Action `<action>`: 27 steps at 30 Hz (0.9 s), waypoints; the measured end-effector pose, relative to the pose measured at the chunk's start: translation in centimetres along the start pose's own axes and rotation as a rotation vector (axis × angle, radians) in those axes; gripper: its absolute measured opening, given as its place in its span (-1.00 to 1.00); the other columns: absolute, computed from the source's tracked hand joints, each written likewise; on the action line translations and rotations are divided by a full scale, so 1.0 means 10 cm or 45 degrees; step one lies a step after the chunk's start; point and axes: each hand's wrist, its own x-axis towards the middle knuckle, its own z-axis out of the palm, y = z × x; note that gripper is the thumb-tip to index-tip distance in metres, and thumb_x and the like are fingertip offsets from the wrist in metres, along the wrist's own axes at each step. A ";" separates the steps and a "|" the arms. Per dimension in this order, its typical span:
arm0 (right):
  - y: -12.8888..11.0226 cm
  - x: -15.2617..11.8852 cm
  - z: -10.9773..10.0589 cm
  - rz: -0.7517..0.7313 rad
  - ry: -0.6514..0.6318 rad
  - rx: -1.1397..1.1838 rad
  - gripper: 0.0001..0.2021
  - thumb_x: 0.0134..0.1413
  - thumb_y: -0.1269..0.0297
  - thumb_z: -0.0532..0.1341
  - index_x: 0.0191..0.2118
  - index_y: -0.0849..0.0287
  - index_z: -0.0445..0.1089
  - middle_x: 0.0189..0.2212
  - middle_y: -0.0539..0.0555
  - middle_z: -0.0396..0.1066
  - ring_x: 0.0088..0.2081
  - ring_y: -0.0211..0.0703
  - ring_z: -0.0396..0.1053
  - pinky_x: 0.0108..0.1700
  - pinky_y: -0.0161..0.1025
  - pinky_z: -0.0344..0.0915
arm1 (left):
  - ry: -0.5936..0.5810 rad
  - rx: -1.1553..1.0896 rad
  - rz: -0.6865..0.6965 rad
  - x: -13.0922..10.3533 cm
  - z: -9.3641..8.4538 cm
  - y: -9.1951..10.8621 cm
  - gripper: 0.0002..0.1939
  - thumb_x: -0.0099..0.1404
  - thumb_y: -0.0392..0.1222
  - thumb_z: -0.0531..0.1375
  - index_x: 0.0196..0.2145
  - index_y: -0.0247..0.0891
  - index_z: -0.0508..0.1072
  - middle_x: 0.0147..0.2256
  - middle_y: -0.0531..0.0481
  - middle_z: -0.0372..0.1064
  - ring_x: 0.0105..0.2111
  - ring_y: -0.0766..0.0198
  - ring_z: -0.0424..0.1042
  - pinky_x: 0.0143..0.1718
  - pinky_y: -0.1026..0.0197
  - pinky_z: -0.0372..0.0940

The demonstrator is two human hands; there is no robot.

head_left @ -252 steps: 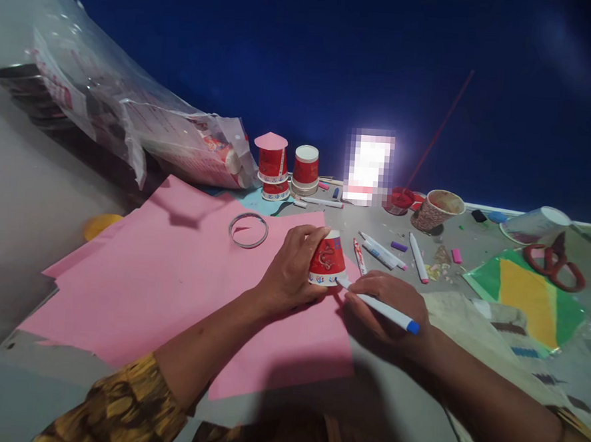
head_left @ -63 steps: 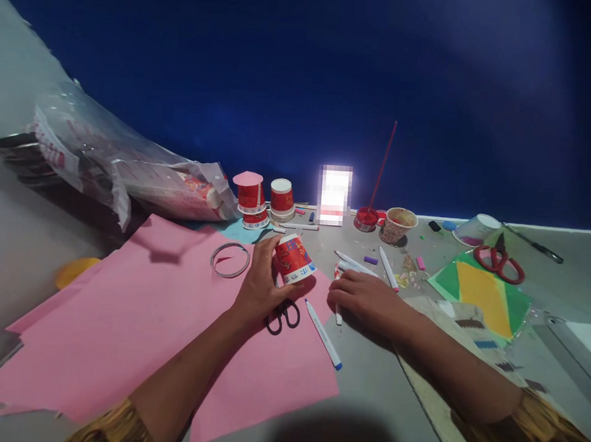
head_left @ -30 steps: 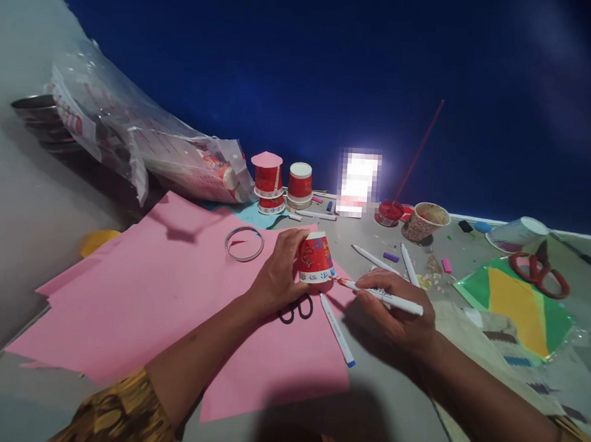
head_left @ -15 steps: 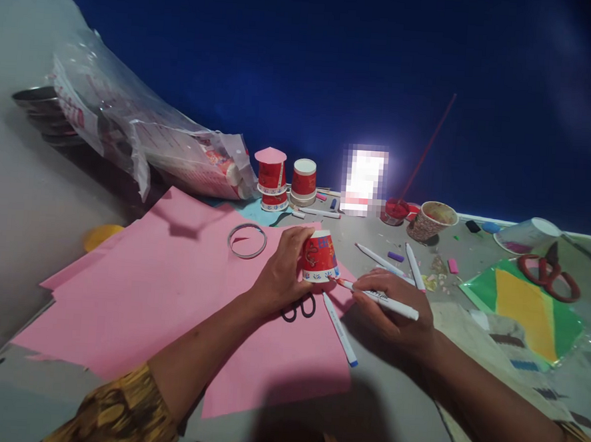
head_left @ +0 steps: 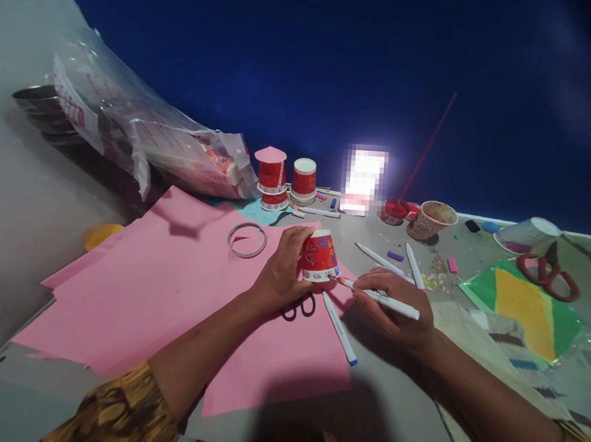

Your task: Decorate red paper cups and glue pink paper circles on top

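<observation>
A red paper cup [head_left: 322, 254] with blue marks on its white rim is upside down, gripped between the thumb and fingers of my left hand [head_left: 281, 270]. My right hand [head_left: 393, 307] is closed round a white marker [head_left: 388, 303], its reddish tip at the cup's rim. Below the cup, black scissor handles [head_left: 299, 308] show on pink paper [head_left: 171, 287]; the blades are hidden. Beside them lies a white marker with a blue end [head_left: 339, 329]. A grey ring [head_left: 247, 240] rests on the paper to the left.
Behind stand a stacked cup piece with a pink cone top [head_left: 270, 173], another red cup [head_left: 304, 179] and a plastic bag [head_left: 194, 155]. On the right are a patterned cup [head_left: 431, 221], loose markers [head_left: 415, 265], red-handled scissors [head_left: 548, 278], a green and yellow packet [head_left: 525, 312] and a cloth [head_left: 471, 365].
The marker tip in my right hand has shifted very slightly right along the cup's rim. My left hand and the cup are almost still.
</observation>
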 end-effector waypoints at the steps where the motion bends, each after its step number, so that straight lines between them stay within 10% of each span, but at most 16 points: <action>1: 0.00 0.00 0.00 -0.001 0.005 -0.006 -0.89 0.35 0.43 0.24 -0.14 0.11 0.51 -0.37 0.07 0.62 -0.37 -0.11 0.58 -0.30 -0.18 0.50 | -0.003 0.002 -0.003 0.00 0.00 0.00 -0.07 0.18 -0.08 0.49 0.37 0.01 0.11 0.29 -0.22 0.14 0.34 -0.12 0.21 0.28 -0.19 0.37; 27: 0.04 -0.02 -0.01 -0.008 -0.017 -0.008 -0.88 0.33 0.48 0.25 -0.13 0.11 0.46 -0.36 0.06 0.60 -0.35 -0.12 0.56 -0.29 -0.20 0.48 | 0.006 0.016 0.032 0.00 0.02 -0.02 -0.08 0.19 -0.11 0.48 0.37 -0.02 0.11 0.29 -0.23 0.14 0.33 -0.13 0.21 0.28 -0.22 0.35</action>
